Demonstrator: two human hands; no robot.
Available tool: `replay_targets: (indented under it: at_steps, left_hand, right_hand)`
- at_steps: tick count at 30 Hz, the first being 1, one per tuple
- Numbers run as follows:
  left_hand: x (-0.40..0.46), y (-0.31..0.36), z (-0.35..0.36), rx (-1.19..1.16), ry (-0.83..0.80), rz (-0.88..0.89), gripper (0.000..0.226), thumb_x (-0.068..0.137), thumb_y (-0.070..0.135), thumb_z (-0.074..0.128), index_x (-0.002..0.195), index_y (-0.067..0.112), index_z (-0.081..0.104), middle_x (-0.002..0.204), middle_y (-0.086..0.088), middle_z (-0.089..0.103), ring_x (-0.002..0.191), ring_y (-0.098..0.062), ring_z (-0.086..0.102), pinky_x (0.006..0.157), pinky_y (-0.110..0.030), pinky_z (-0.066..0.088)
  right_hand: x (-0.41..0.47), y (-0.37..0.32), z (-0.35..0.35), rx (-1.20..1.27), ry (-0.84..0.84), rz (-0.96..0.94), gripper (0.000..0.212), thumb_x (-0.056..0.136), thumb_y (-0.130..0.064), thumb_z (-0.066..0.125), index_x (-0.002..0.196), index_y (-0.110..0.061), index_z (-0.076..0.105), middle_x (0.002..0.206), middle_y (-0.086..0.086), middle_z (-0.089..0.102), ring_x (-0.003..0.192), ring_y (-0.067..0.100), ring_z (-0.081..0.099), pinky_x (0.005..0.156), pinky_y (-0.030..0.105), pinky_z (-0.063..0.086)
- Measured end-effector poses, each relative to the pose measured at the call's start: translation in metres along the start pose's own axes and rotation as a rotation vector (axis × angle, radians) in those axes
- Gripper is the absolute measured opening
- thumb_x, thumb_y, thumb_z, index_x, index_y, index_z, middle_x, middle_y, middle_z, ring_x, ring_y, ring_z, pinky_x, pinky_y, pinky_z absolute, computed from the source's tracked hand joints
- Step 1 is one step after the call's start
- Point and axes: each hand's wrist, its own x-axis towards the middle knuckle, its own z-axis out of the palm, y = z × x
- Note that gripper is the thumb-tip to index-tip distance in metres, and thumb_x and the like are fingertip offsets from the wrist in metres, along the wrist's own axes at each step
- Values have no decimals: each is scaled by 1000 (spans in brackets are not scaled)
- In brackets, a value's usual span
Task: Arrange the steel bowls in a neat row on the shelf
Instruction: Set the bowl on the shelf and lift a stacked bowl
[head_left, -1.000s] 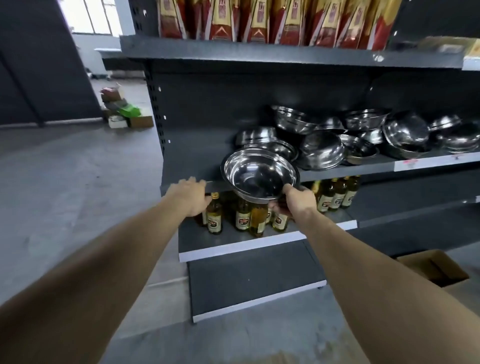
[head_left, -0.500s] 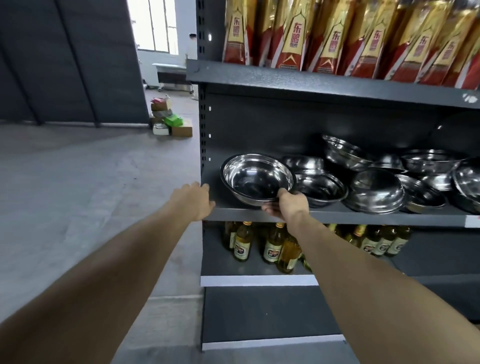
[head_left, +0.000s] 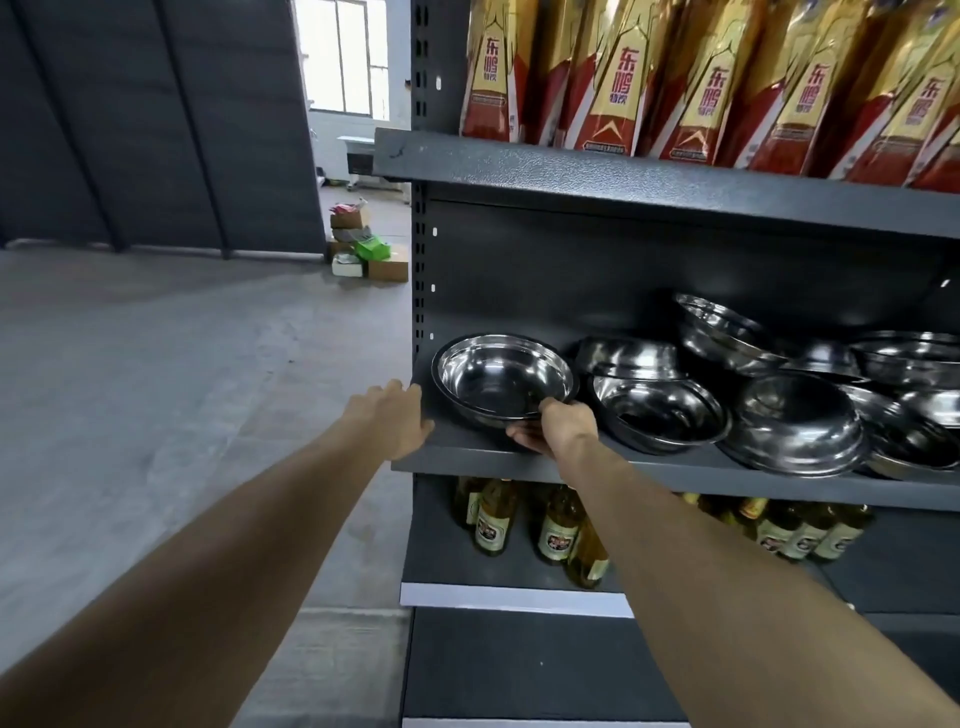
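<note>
Steel bowl (head_left: 503, 379), centre of frame: round, polished, mirror-bright inside with a rolled rim, tilted toward the viewer at the left end of the grey shelf (head_left: 675, 467). Right hand (head_left: 558, 428), fingers curled, pinches the bowl's near rim from below. Left hand (head_left: 395, 418), left of the bowl, rests on the shelf's front left corner with fingers loosely bent, holding nothing. Further steel bowls (head_left: 795, 415) lie jumbled and overlapping at centre right.
</note>
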Motion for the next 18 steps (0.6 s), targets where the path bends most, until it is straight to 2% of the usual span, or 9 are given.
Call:
replay_targets:
  at_steps: [3,7,12,15,18]
  left_hand:
    - [5,5,3,-15,7,-22,51,99,46,41,138,13,42,130,-13,50,119,-34,51,92,-44,43]
    - [11,13,8,-22,21,-35,50,99,47,42,137,15,43,128,-12,51,115,-32,53,85,-41,43]
    - [15,24,9,-23,37,-55,51,98,49,42,137,17,43,128,-11,52,114,-32,54,82,-39,42]
    - [17,31,5,-29,47,-64,49,98,50,41,135,18,45,126,-10,53,114,-31,54,82,-39,42]
    - [18,41,-2,-30,54,-75,51,97,52,40,136,19,46,125,-9,54,115,-31,54,86,-41,44]
  right_hand:
    - [9,-1,0,-14,-33,16,23,101,-9,42,110,6,56,72,24,73,53,27,71,47,27,58]
    - [22,0,-3,-33,-65,63,26,98,-2,39,110,9,59,67,23,72,49,26,70,42,25,55]
    - [31,8,-12,-62,-125,114,29,95,2,38,112,9,61,74,23,73,59,27,73,55,31,61]
    - [33,9,-18,-78,-159,123,26,98,-3,42,113,5,61,83,21,73,62,26,72,54,30,61]
    - [30,4,-26,-122,-188,131,25,103,-21,49,111,0,60,81,16,69,62,24,70,48,27,57]
